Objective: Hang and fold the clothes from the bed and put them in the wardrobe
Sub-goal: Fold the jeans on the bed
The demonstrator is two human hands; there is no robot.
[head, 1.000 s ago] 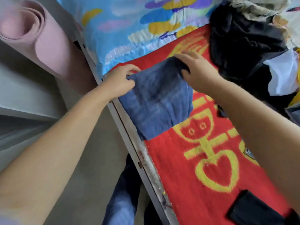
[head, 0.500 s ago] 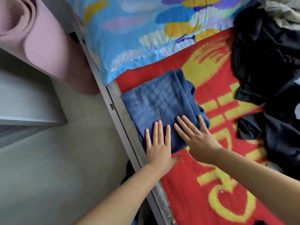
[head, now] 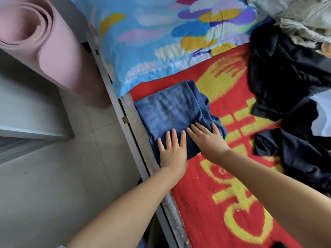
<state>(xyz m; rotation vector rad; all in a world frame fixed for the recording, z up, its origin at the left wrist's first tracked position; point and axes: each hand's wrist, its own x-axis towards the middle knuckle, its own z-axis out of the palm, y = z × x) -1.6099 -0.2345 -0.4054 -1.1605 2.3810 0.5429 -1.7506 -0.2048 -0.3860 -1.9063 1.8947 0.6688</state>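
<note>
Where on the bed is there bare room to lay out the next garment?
Free: the red blanket near you, between the bed rail and the dark clothes pile. Crowded: that pile fills the right side, the folded blue garment under both flat hands sits by the rail, and the pillow covers the far end.

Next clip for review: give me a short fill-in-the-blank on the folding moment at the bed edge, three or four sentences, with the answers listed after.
1. Both hands, the left hand and the right hand, lie flat on a folded garment whose colour is ____.
2. The garment rests on a blanket that is yellow and ____.
3. Beyond the garment lies a pillow whose main colour is light ____.
4. The heap of dark clothes is on the person's ____ side.

Missing words: blue; red; blue; right
</note>
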